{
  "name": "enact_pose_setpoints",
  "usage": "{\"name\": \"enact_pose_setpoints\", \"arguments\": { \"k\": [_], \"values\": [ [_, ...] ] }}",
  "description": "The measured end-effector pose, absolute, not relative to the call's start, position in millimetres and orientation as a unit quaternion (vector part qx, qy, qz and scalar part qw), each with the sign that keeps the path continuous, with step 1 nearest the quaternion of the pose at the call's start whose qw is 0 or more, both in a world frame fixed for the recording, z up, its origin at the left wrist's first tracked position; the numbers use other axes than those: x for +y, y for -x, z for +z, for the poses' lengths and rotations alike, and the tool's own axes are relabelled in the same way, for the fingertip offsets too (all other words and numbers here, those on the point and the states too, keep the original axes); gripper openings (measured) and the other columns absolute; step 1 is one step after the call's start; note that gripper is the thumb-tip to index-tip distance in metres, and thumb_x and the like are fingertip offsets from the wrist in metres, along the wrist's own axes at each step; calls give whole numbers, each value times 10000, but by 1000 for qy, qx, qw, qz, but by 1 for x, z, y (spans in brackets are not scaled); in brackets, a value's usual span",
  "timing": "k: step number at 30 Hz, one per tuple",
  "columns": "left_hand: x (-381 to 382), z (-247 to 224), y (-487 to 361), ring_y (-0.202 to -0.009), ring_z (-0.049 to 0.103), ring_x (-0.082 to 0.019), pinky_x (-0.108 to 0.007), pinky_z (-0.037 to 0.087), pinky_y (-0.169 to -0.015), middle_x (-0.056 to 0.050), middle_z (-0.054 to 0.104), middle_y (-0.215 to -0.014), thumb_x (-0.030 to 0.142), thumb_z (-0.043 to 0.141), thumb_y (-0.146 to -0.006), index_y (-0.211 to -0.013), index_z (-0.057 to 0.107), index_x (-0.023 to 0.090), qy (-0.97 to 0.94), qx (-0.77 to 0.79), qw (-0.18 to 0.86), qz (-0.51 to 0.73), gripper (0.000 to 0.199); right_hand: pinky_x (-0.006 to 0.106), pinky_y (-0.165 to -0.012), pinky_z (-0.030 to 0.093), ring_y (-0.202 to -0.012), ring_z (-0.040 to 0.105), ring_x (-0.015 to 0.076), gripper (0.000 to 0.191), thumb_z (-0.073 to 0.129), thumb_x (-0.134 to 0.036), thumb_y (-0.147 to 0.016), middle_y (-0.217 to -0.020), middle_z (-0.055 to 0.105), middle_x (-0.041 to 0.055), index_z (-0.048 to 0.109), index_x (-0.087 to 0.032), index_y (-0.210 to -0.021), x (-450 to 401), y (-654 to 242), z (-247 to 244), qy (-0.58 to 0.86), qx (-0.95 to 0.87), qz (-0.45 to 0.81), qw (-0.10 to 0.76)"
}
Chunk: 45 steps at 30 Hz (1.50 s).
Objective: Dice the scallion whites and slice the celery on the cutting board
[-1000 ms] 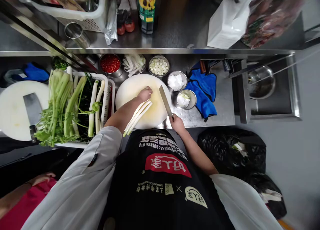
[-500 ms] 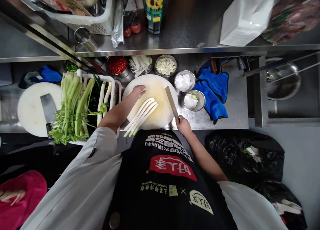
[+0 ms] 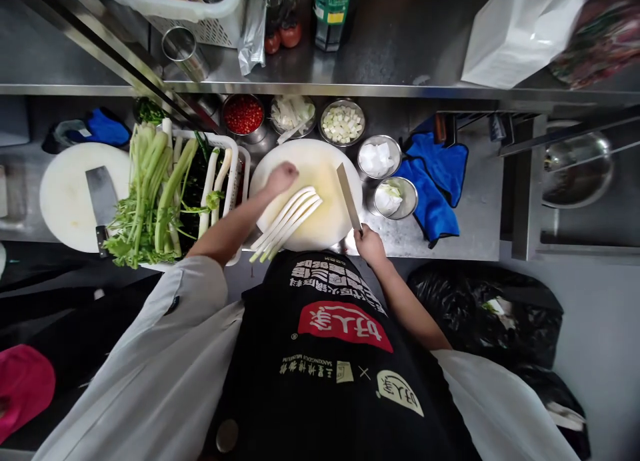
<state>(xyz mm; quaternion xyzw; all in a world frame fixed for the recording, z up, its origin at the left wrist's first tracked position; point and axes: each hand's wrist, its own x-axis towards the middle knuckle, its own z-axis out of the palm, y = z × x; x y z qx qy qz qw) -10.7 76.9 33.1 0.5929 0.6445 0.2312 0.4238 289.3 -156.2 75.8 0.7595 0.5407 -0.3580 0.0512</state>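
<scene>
My right hand [image 3: 371, 244] grips the handle of a kitchen knife [image 3: 349, 195]. The blade points away from me over the right side of a round white cutting board [image 3: 333, 161]. Above the board's left part is my left hand [image 3: 283, 178], its fingers curled closed; whatever they hold, if anything, cannot be made out. Several white scallion stalks [image 3: 291, 222] lie side by side on the board, just nearer to me than that hand. Their greenish ends stick out past the board's near edge.
Behind the board stand bowls of chopped red chillies [image 3: 243, 115], shredded scallion [image 3: 293, 113] and diced white pieces [image 3: 343, 123]. Two more bowls [image 3: 379, 157] and blue cloths [image 3: 433, 181] lie right. Celery [image 3: 153, 194] fills a white basket; beyond it a cleaver [image 3: 101, 197] rests on another board.
The view has shifted slightly. My left hand has drawn a little farther over the board and is blurred. The knife stays in my right hand, and the scallions lie as before.
</scene>
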Motion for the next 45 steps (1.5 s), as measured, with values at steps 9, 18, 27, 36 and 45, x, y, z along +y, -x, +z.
{"name": "enact_pose_setpoints", "arguments": {
  "k": [9, 18, 27, 36, 45],
  "values": [
    [-72, 25, -20, -1601, 346, -375, -543, 278, -1304, -146, 356, -1768, 428, 580, -1007, -1607, 522, 197, -807, 538, 245, 1, 646, 315, -877, 502, -1060, 759, 301, 441, 464, -362, -1114, -1143, 810, 163, 639, -162, -1465, -161, -288, 95, -713, 605, -341, 99],
    [-66, 33, -12, -1546, 417, -397, -557, 337, -1238, -160, 422, -1730, 445, 482, -1045, -1634, 507, 208, -786, 562, 257, 6, 635, 313, -911, 511, -1113, 757, 301, 454, 457, -356, -1117, -1214, 803, 162, 621, -159, -1492, -174, -274, 99, -698, 615, -350, 104],
    [-46, 30, -21, -1494, 484, -333, -482, 369, -1255, -160, 516, -1651, 335, 462, -1042, -1486, 651, 175, -778, 567, 269, 37, 508, 293, -904, 508, -1139, 746, 289, 445, 466, -344, -1115, -1232, 798, 155, 618, -157, -1488, -174, -275, 98, -699, 612, -358, 96],
    [-48, 24, -29, -1516, 431, -370, -526, 314, -1283, -181, 513, -1629, 397, 561, -1003, -1555, 582, 174, -817, 515, 258, 39, 596, 290, -875, 502, -1083, 756, 284, 442, 465, -339, -1113, -1161, 813, 138, 626, -161, -1484, -175, -273, 104, -702, 608, -360, 88],
    [-37, 11, -31, -1469, 457, -390, -523, 337, -1271, -198, 589, -1511, 405, 647, -930, -1424, 689, 151, -853, 446, 269, 37, 557, 317, -868, 510, -1041, 760, 302, 475, 451, -363, -1112, -1144, 817, 140, 592, -191, -1531, -169, -274, 124, -702, 626, -324, 105]
  ]
}}
